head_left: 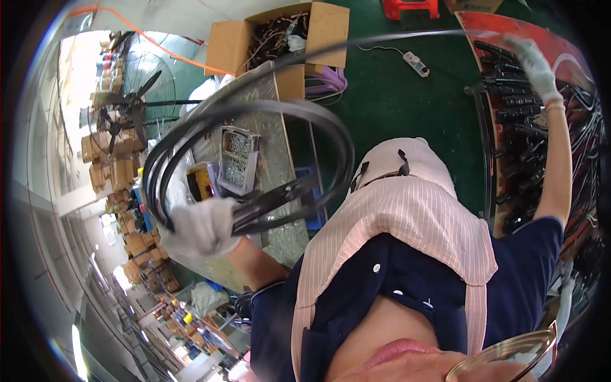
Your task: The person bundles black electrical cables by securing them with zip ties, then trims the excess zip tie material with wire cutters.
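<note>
My left hand [205,228], in a whitish work glove, is closed around a coil of black cable [344,137], with thick dark connector ends [270,202] jutting out beside the fingers. A long stretch of the cable arcs from the coil across the top of the view toward my right hand [536,69]. That hand, also gloved, reaches far out over a red table and appears to pinch the cable at its fingertips, which are blurred. Rows of black connectors with cables [519,108] lie on the table just below it.
A worktable [277,114] on the left bears a tray of small metal screws [238,162]. An open cardboard box [328,35] of wires stands beyond it. The red table [487,25] edges the right. A fan [133,99] stands at left; a power strip [415,64] lies on the green floor.
</note>
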`<state>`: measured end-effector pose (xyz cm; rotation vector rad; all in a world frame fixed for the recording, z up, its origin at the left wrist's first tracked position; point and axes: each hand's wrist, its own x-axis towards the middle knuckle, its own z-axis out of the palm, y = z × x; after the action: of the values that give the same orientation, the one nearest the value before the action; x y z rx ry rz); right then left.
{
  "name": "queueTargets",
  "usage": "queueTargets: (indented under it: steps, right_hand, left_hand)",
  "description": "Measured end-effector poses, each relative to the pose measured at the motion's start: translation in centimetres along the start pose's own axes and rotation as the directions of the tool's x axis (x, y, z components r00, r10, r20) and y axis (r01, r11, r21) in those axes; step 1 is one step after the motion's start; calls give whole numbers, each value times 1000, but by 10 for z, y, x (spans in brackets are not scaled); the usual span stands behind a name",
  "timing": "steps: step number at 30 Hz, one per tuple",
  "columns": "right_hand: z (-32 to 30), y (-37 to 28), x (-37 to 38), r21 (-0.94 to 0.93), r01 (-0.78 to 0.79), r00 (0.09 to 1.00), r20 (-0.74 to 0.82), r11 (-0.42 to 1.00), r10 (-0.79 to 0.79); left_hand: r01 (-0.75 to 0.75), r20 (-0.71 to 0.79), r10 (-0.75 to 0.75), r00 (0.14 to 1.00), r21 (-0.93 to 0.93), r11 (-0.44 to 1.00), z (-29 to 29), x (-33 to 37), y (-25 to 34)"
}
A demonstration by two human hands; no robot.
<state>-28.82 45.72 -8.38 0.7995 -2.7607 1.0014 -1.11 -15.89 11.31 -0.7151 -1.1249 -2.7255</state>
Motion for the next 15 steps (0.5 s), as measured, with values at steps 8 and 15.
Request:
queueTargets:
  steps: [8,15]
  right_hand:
    - [-11,-283,23,100,483,854,164,870,-493]
    - [35,-359,67,-122,560,805,-152,819,-573]
  left_hand:
    - [387,-492,-123,862,482,786,-1,53,-73]
    - [583,-638,-196,745,481,655,42,71,-143]
